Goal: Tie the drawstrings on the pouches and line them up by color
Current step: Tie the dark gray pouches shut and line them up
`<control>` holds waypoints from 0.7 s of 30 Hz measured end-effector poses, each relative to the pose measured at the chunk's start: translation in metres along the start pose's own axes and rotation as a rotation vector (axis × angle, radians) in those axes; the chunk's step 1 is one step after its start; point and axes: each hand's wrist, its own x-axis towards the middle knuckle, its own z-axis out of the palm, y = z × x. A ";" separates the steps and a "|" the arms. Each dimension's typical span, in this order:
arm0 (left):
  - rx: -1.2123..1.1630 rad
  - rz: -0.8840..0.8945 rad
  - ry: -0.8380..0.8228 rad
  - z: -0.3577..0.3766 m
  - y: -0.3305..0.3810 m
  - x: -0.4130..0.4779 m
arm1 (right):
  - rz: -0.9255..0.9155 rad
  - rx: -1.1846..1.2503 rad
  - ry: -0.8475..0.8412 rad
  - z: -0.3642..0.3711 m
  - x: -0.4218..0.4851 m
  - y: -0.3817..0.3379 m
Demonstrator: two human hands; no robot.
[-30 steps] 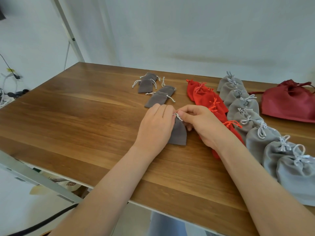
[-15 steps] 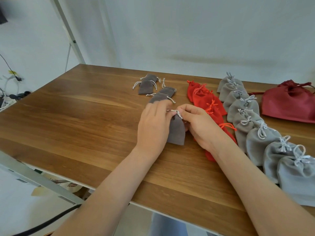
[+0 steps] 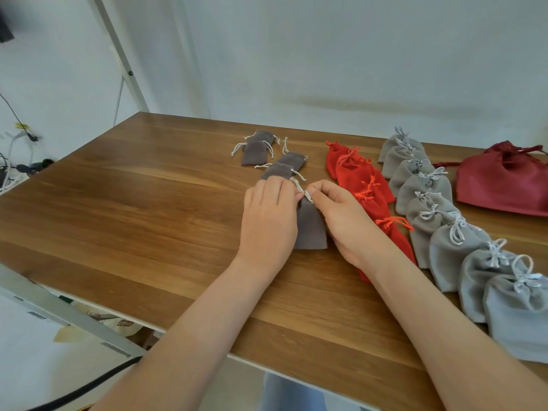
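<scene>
Frame centre: taupe pouch lies flat on table, btwn hands. L hand & R hand both pinch its drawstring at neck. Risk: cord slips from fingertips, knot ends up loose; R wrist could nudge red row, just beside.

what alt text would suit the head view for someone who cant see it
The left hand and right hand pinch the drawstring of a dark grey pouch on a wooden table. Rows of red pouches and light grey pouches run to its right.
</scene>
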 end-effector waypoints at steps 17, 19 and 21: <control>-0.287 -0.278 -0.179 0.009 -0.007 0.005 | -0.611 -0.605 0.249 -0.009 0.000 0.001; -0.323 -0.362 -0.256 0.011 -0.011 0.012 | -0.593 -0.815 0.154 -0.007 -0.001 0.009; -0.344 -0.361 -0.332 0.014 -0.015 0.018 | -0.547 -0.960 0.139 -0.007 0.001 0.018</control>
